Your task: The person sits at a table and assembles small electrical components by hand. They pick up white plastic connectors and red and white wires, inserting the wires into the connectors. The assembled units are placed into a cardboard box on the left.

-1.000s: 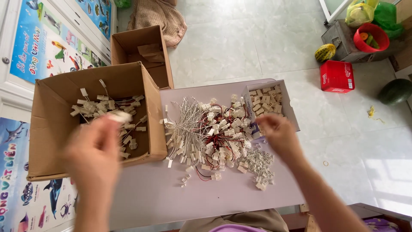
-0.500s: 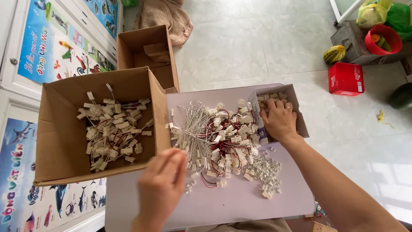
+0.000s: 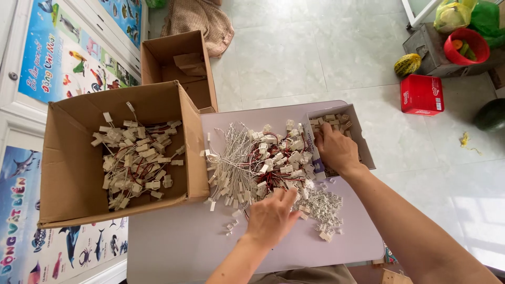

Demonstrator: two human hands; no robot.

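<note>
Pale floor tiles surround a small lilac bench (image 3: 173, 247), where the person's left hand (image 3: 273, 215) presses down with loosely curled fingers on the near edge of a tangled pile of wired white connectors (image 3: 258, 158). The right hand (image 3: 334, 150) reaches into a small open box (image 3: 366, 147) of loose plugs at the far right, though whether it grips one cannot be told. Because the wires interlock, pulling one could drag others onto the loose white housings (image 3: 321, 208) or off the bench edge.

A tangled pile of white-plugged wire connectors (image 3: 263, 163) sprawls across the pale worktop. Just right of it, a small open cardboard box (image 3: 363, 138) holds loose white plugs (image 3: 330, 121).
</note>
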